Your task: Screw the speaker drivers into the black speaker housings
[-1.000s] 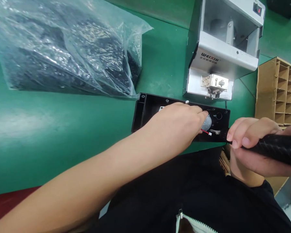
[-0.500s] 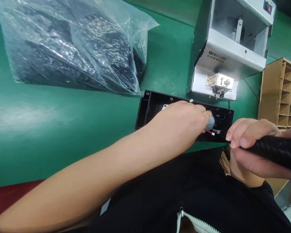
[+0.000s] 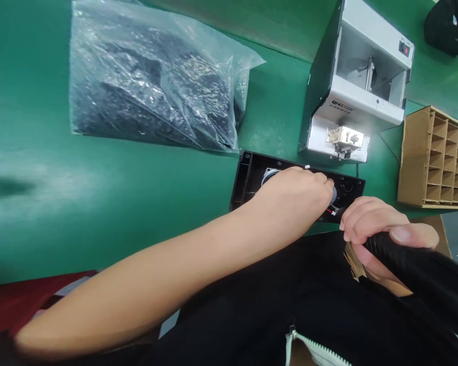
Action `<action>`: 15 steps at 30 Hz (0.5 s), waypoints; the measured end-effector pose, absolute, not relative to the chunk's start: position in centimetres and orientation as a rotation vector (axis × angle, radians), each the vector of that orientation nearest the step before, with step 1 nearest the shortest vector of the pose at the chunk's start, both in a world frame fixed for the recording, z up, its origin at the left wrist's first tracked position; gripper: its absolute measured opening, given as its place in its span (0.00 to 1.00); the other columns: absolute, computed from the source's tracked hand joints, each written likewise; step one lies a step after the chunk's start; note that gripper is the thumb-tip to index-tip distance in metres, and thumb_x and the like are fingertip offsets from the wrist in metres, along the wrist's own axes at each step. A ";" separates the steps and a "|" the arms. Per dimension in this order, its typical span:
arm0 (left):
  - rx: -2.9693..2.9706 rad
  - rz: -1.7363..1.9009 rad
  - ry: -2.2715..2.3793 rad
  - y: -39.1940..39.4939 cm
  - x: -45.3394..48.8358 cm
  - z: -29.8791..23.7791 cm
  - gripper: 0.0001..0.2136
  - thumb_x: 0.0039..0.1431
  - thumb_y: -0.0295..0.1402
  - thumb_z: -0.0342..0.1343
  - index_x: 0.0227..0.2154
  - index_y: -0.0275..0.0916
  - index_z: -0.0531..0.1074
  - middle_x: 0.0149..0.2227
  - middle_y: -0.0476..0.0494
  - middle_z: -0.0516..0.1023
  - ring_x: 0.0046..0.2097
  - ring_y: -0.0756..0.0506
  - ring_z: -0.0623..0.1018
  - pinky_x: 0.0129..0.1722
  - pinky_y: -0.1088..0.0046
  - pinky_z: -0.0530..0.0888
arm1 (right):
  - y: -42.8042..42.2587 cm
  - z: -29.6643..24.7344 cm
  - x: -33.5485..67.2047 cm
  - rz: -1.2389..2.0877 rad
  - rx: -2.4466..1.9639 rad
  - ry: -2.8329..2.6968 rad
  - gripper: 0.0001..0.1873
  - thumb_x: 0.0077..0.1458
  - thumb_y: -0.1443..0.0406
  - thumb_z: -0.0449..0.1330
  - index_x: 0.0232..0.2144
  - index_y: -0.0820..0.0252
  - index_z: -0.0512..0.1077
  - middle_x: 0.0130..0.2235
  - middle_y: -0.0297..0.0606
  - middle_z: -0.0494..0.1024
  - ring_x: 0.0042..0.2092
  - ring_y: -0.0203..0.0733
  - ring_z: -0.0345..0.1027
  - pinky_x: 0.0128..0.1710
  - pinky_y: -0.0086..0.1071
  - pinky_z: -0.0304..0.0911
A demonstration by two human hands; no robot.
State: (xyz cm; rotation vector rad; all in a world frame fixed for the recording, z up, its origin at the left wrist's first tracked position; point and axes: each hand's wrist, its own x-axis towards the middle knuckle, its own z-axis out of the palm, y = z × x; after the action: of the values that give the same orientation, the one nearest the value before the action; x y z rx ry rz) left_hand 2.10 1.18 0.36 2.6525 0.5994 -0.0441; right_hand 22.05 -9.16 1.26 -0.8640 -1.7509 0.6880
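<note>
A black plastic housing (image 3: 248, 175) lies open on the green table at its near edge. My left hand (image 3: 293, 195) reaches into it, fingers pinched on a small round silver part (image 3: 334, 193) inside. Red and white wires (image 3: 335, 209) lie just beside that part. My right hand (image 3: 374, 229) is wrapped round the black handle of a power screwdriver (image 3: 423, 272), held just right of the housing above my lap. The tool's tip is hidden behind my fingers.
A grey screw-feeder machine (image 3: 356, 96) stands behind the housing. A clear plastic bag of black parts (image 3: 152, 96) lies at the back left. A cardboard divider box (image 3: 438, 157) sits at the right. Another black object (image 3: 448, 25) is at the far top right.
The view has shifted, so everything sits further right and looks smaller. My right hand with the screwdriver has tilted and dropped lower. My left hand stays on the silver part.
</note>
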 end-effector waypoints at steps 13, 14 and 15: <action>2.728 0.530 0.567 -1.3 -1.1 -2.3 0.07 0.77 0.28 0.58 0.46 0.36 0.82 0.57 0.34 0.86 0.54 0.38 0.86 0.49 0.61 0.78 | -6.0 4.0 20.0 0.672 -0.917 -1.171 0.31 0.63 0.40 0.67 0.60 0.47 0.80 0.26 0.28 0.81 0.20 0.41 0.71 0.20 0.39 0.74; 2.731 0.608 0.543 -1.5 -1.5 -2.6 0.09 0.78 0.28 0.56 0.43 0.37 0.82 0.57 0.34 0.86 0.54 0.38 0.86 0.49 0.61 0.78 | -5.1 5.5 20.5 0.663 -0.929 -1.159 0.27 0.63 0.42 0.68 0.58 0.45 0.82 0.25 0.27 0.81 0.20 0.40 0.70 0.21 0.38 0.74; 2.733 0.666 0.523 -1.6 -1.9 -2.8 0.11 0.78 0.28 0.55 0.39 0.37 0.81 0.55 0.35 0.87 0.54 0.38 0.86 0.49 0.60 0.78 | -4.1 6.8 20.8 0.614 -0.901 -1.156 0.25 0.64 0.43 0.69 0.56 0.44 0.83 0.25 0.26 0.80 0.20 0.39 0.69 0.21 0.37 0.73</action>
State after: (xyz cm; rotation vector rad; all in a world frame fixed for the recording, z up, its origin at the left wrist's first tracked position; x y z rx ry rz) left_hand -1.90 -1.61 -2.76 2.7332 0.5230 0.6664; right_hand 20.76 -4.06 6.83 -0.9015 -1.1563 0.6139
